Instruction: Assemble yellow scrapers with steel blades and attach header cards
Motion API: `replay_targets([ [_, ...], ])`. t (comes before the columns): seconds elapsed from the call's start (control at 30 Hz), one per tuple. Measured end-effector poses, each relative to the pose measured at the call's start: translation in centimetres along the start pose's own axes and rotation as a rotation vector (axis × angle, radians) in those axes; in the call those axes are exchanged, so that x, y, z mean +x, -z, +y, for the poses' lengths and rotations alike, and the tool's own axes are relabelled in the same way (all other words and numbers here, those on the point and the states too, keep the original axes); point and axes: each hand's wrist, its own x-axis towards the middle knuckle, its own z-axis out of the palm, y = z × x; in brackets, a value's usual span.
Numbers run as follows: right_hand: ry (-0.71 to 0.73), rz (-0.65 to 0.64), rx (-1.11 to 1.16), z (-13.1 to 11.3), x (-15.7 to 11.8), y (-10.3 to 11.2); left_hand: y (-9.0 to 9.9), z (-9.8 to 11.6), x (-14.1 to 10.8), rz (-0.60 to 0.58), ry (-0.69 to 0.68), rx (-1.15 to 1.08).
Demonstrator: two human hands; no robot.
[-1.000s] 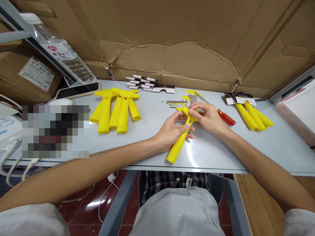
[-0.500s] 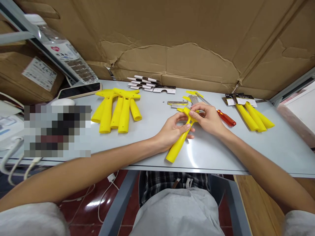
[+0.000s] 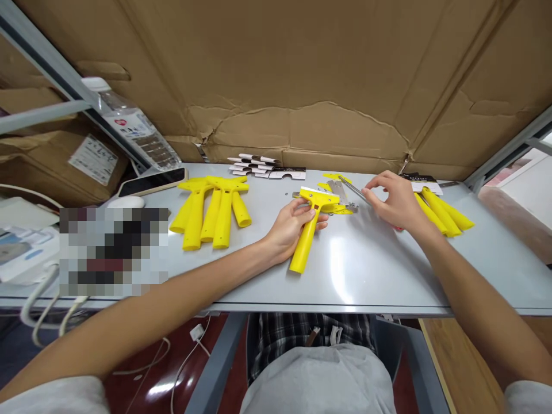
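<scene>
My left hand (image 3: 290, 231) is closed around the neck of a yellow scraper (image 3: 305, 244). Its T-shaped head carries a metal strip and a screw, and its handle tilts down to the left. Over the screwdriver (image 3: 353, 188) hovers my right hand (image 3: 394, 201), thumb and index curved and slightly apart near the shaft. The screwdriver's red handle is mostly hidden below that hand. Beyond the scraper lie metal blades (image 3: 338, 190) and flat yellow plates (image 3: 344, 210), with small screws (image 3: 352, 205) among them.
Several yellow scraper handles (image 3: 222, 215) lie left; finished-looking scrapers (image 3: 446, 210) with black-and-white cards lie right. Folded cards (image 3: 259, 165) rest against the cardboard (image 3: 302, 75) at the back. A phone (image 3: 153, 181), a water bottle (image 3: 138, 126) and cables (image 3: 32, 302) are on the left.
My right hand has left the scraper and moved right, over the screwdriver. My left hand has turned the scraper so its head faces up. The camera view has shifted slightly.
</scene>
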Motion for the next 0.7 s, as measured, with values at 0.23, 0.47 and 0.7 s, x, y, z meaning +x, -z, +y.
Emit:
replay_targets([
  [0.23, -0.246, -0.474, -0.216, 4.1, 1.0, 4.2, -0.3, 0.3, -0.1, 0.037, 0.041, 0.02],
  [0.47, -0.317, -0.68, -0.194, 5.2, 1.0, 4.4, -0.3, 0.1, -0.1, 0.045, 0.044, 0.018],
  [0.7, -0.294, -0.676, -0.161, 6.1, 0.9, 4.0, -0.1, 0.0, 0.1, 0.016, -0.001, 0.025],
])
